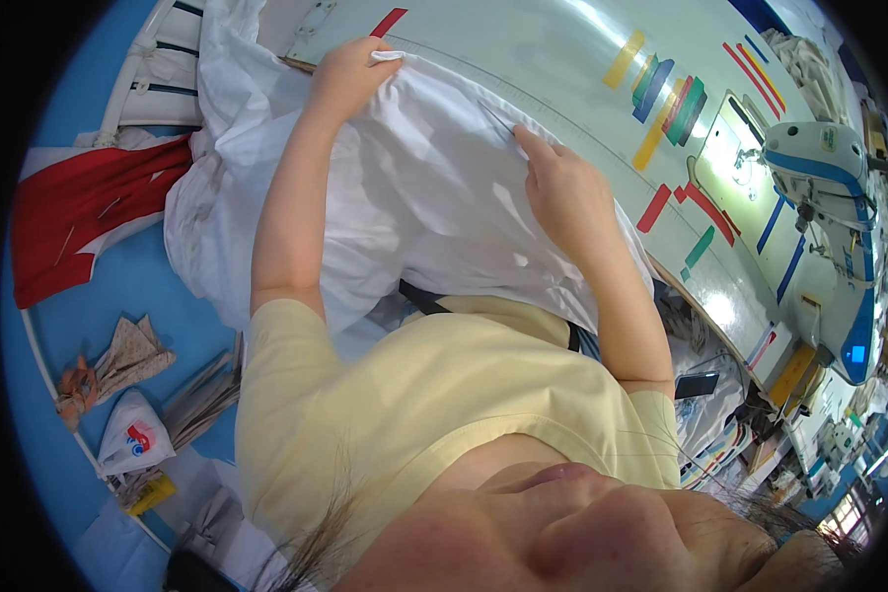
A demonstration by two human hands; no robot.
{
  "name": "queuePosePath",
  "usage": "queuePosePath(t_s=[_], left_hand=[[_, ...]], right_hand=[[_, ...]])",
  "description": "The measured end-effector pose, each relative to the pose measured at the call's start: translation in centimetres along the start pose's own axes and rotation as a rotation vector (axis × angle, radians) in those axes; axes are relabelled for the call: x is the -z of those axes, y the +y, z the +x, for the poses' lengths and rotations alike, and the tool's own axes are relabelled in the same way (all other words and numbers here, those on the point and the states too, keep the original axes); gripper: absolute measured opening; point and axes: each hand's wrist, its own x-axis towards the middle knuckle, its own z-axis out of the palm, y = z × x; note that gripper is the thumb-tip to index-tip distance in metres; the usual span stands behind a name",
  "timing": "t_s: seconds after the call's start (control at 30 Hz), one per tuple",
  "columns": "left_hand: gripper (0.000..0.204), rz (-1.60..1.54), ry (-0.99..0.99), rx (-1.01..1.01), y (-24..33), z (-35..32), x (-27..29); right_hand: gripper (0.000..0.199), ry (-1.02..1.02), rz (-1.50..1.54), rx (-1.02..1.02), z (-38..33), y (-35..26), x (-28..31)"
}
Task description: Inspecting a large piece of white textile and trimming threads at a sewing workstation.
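A large white fabric (414, 197) lies bunched over the near edge of a pale sewing table (523, 49) and hangs down toward my lap. My left hand (350, 74) is closed on the fabric's upper edge, lifting a corner off the table. My right hand (562, 187) rests further right on the cloth and pinches a fold, with the forefinger stretched along a thin crease (498, 120). Both forearms are bare and come from a pale yellow shirt (414, 395).
Coloured tape strips (661, 94) mark the tabletop. A white and blue sewing machine (824, 163) stands at the right. A red cloth (89, 217) lies on the blue floor at left, with scraps, a small bag (133, 439) and papers below it. More white fabric (237, 59) is piled at upper left.
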Motion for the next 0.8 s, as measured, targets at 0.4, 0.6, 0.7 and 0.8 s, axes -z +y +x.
queuePosePath(t_s=[0.4,0.6,0.7,0.8], left_hand=[[0.025,0.004,-0.005,-0.028,0.09,0.1,0.2],[0.026,0.019,-0.012,-0.046,-0.36,0.33,0.09],[0.027,0.054,-0.024,-0.057,-0.16,0.47,0.28],[0.027,0.109,-0.063,-0.034,0.44,0.5,0.75]], right_hand=[[0.042,-0.066,-0.078,-0.06,-0.32,-0.07,0.28],[0.047,-0.067,-0.152,-0.06,-0.6,-0.2,0.39],[0.049,-0.088,-0.169,-0.055,-0.69,-0.01,0.35],[0.051,-0.1,-0.178,-0.054,-0.74,-0.11,0.43]])
